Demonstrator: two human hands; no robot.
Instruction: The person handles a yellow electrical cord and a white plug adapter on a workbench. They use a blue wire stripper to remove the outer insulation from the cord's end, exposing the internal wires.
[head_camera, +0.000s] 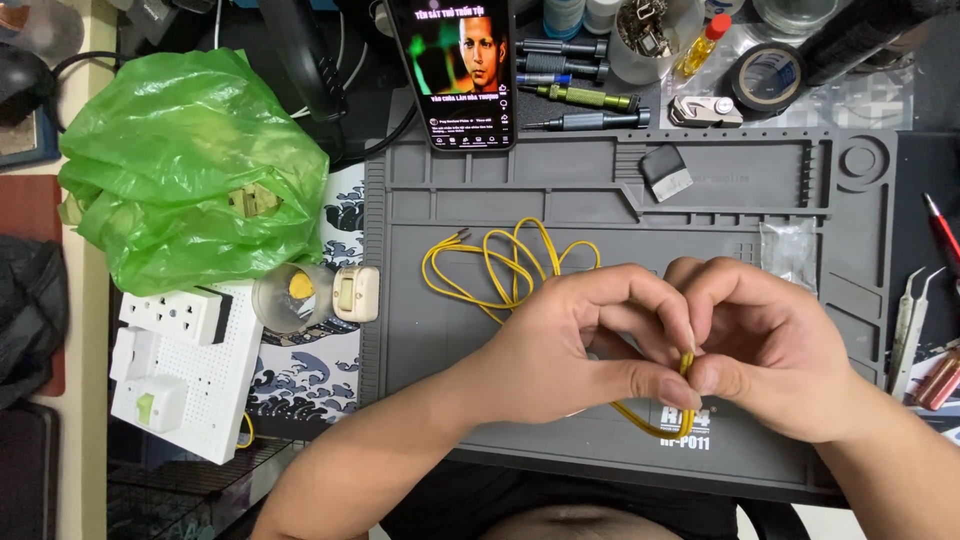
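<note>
- Both hands sit closest, meeting over the front of the grey work mat (420, 330): left hand (570, 345) and right hand (775, 350) touch at the fingertips.
- Each one pinches the same yellow wire (505, 265) between thumb and finger, right where the hands meet.
- Rest of that wire trails off in loose loops across the middle of the mat, behind the left hand.
- Phone (455, 70) leans at the mat's far edge, screen lit, with screwdrivers (580, 95) just beside it.
- Green plastic bag (190, 160) and a white power strip (185, 365) are off to the left, tweezers (912, 320) lie at the right edge.
</note>
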